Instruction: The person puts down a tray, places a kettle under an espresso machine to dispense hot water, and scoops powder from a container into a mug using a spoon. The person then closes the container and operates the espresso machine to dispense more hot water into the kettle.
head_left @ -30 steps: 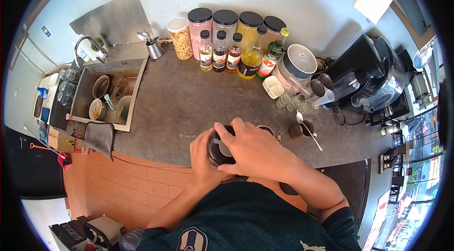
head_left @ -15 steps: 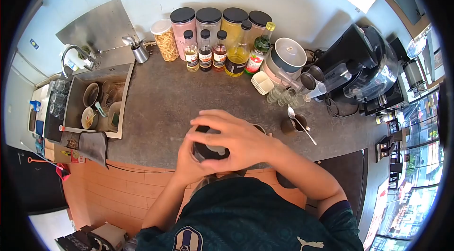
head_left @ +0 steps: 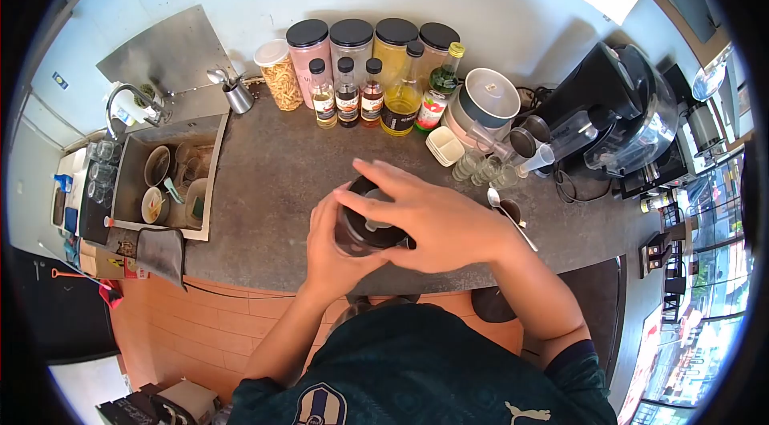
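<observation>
A dark see-through jar (head_left: 354, 234) with a black round top is between my two hands above the front of the counter. My left hand (head_left: 336, 253) wraps around its left side, thumb along the near side. My right hand (head_left: 440, 221) arches over the top, its fingers and thumb curled around the upper rim. A pale, clear part shows at the centre of the top. The fingers cover much of the jar, so its contents cannot be made out. To the right, a dark cup (head_left: 510, 213) stands with a metal spoon (head_left: 495, 199) lying across it.
Bottles (head_left: 348, 96) and black-lidded canisters (head_left: 351, 34) line the wall. Nested bowls (head_left: 490, 96), small glasses (head_left: 485, 167) and a black coffee machine (head_left: 593, 96) stand at right. On the left is a sink (head_left: 207, 185) with dirty dishes, beside a utensil cup (head_left: 238, 96).
Both hands and the jar have shifted slightly right and away from my body. My right hand has turned on the top, showing more of it. The view has tilted a little.
</observation>
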Motion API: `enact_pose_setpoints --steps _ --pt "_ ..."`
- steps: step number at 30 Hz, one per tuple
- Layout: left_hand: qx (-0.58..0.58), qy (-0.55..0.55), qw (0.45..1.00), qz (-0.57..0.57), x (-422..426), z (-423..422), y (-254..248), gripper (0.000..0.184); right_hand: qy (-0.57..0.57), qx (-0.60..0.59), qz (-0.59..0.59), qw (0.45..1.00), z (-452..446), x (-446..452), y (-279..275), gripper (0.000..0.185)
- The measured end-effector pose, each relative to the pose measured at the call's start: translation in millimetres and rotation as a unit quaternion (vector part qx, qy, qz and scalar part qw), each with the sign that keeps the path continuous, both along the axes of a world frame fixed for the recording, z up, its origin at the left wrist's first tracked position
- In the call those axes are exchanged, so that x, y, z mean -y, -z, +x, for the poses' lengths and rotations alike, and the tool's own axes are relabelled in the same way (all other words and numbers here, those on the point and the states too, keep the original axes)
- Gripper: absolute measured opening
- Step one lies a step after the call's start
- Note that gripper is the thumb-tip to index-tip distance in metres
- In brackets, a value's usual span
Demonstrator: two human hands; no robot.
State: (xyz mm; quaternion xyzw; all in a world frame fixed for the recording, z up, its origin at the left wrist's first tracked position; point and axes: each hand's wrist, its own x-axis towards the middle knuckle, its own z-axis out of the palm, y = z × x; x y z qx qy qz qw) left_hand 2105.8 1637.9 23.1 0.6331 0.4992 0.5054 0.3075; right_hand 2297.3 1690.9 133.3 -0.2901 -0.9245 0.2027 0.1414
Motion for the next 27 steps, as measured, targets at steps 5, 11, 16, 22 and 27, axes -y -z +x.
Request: enact_pose_setpoints --steps 5,11,16,22,27 --pt "-0.056 -0.030 0.998 0.030 -2 12 11 0.100 0.004 0.058 -0.034 0.998 -3 -4 -1 0.078" --pt "-0.135 -0.086 0.983 0.088 -9 16 5 0.099 0.081 0.059 -0.097 0.990 -3 -10 -6 0.086" --pt "-0.056 -0.099 0.989 0.093 -20 24 13 0.097 0.087 0.065 -0.084 0.991 -2 -21 -5 0.090" --pt "-0.072 -0.114 0.991 -0.019 -66 28 54 0.100 0.225 -0.152 -0.009 0.962 30 -9 21 0.071" --pt "-0.059 -0.111 0.985 -0.120 -83 32 88 0.101 0.372 -0.258 -0.001 0.892 92 44 58 0.032"
